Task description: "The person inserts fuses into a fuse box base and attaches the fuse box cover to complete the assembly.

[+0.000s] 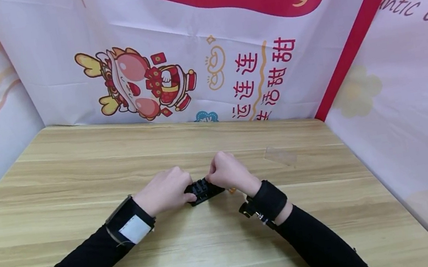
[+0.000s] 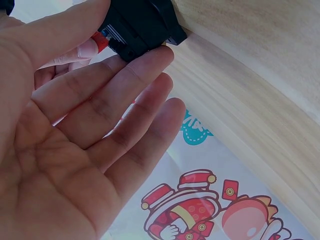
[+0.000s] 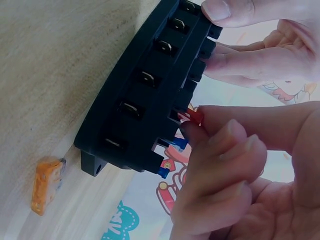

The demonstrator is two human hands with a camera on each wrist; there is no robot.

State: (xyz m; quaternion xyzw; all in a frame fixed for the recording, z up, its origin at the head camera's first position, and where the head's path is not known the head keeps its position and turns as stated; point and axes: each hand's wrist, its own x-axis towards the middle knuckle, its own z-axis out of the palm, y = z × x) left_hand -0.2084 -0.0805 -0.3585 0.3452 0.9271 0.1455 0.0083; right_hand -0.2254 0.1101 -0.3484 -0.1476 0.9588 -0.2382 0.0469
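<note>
A black fuse block [image 1: 205, 191] with a row of metal terminals is held just above the table. My left hand [image 1: 167, 189] grips its left end between thumb and fingers. At one of its slots, my right hand [image 1: 231, 173] pinches a small red blade fuse [image 3: 196, 117] between thumb and forefinger; how deep the fuse sits is hidden by the fingertips. Two blue pieces, apparently fuses [image 3: 179, 143], show in the block's end slots beside it. On the table below the block lies an orange fuse [image 3: 46, 186], close to the right hand.
A clear plastic piece [image 1: 280, 156] lies on the wooden table [image 1: 231, 251] behind the right hand. Printed cloth [image 1: 181, 27] hangs along the table's far edge and at both sides.
</note>
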